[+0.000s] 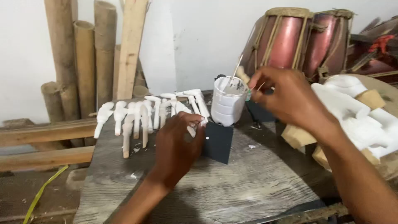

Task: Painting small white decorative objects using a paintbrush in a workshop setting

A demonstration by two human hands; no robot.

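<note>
From the head camera, a person is working at a grey, wood-grained bench (232, 182) splashed with white. The left hand (176, 145) is resting knuckles-up near the middle of the bench, its fingers curling closed around one small white carved piece (202, 121), of which only the tip is showing past the fingertips. The right hand (286, 95) is hovering above the bench's far right part, thumb and forefinger pinching shut on a thin stick (237, 66) that is leaning into a white plastic tub (228, 101); whether that stick is a brush is hard to make out, and a second pale sliver is poking out beside the fingers.

The tub, one only, is standing upright towards the far edge, just beyond a dark square block (217, 143) that is lying beside the left hand. Along the far left edge a row of white carved pieces (141, 116) is lying side by side; roughly a dozen are showing, though they are overlapping and the left hand is hiding the nearest ones, so an exact count is not possible.

Off the bench's right edge, white foam shapes (352, 112) are piling up on tan blocks, cut off by the frame. Behind them two reddish drums (298, 41) with rope lacing are standing against the wall. At the far left, several bamboo poles (85, 62) and one plank are leaning upright, their tops cut off.
</note>
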